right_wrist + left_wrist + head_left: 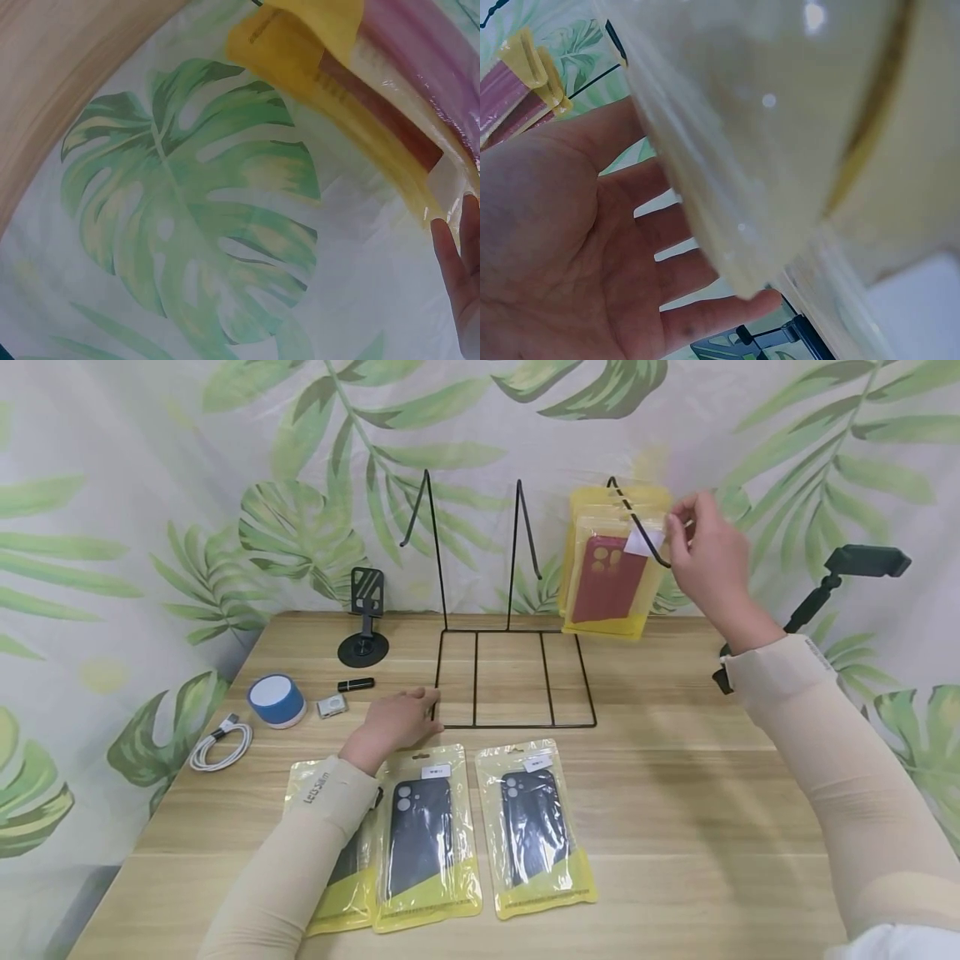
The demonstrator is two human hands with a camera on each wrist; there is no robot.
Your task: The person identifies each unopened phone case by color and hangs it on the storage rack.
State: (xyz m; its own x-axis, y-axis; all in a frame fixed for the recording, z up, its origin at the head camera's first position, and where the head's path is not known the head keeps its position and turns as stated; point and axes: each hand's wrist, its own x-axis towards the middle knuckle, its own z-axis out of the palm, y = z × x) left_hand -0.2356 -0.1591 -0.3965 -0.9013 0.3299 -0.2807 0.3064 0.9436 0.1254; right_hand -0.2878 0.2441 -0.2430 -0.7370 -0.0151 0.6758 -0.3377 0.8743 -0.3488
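My left hand [397,718] rests at the left side of the black wire rack [517,725], fingers touching its base wire. In the left wrist view its fingers [679,229] are straight and spread, partly behind clear plastic. My right hand [708,547] is raised at the rack's right hook, thumb and fingertips pinching the upper edge of a yellow-edged phone case package [611,581] with a red case inside. More such packages hang behind it. In the right wrist view, two fingers [450,262] meet the bag edge beside a white label.
Three packages with dark phone cases [420,835] lie in front, one partly under my left forearm. At left are a black phone stand [363,647], a blue speaker [277,702], a white cable [221,747] and two small items. A black holder [862,562] stands at right.
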